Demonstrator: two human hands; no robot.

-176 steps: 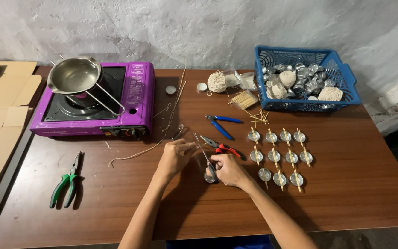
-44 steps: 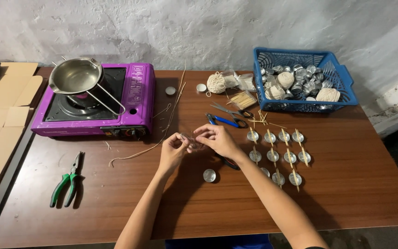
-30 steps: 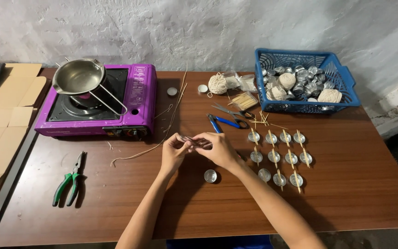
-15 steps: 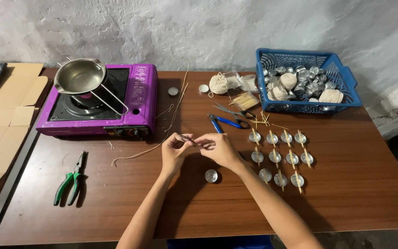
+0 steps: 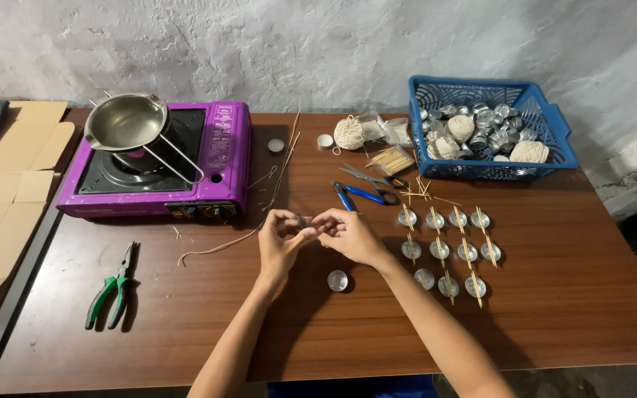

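While round metal cups (image 5: 447,247) gleam nearby, both hands (image 5: 318,232) pinch one thin wick (image 5: 304,220).

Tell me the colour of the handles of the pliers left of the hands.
Green with black, seen in the head view: the pliers lie on the table.

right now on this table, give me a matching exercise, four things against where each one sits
Things:
1. green-handled pliers
2. blue basket
3. metal pot
4. single metal cup

Places:
A. on the purple stove
B. far right corner of the table
C. just below the two hands
D. near left, below the stove

Pairs: 1-D, 2-B, 3-A, 4-C
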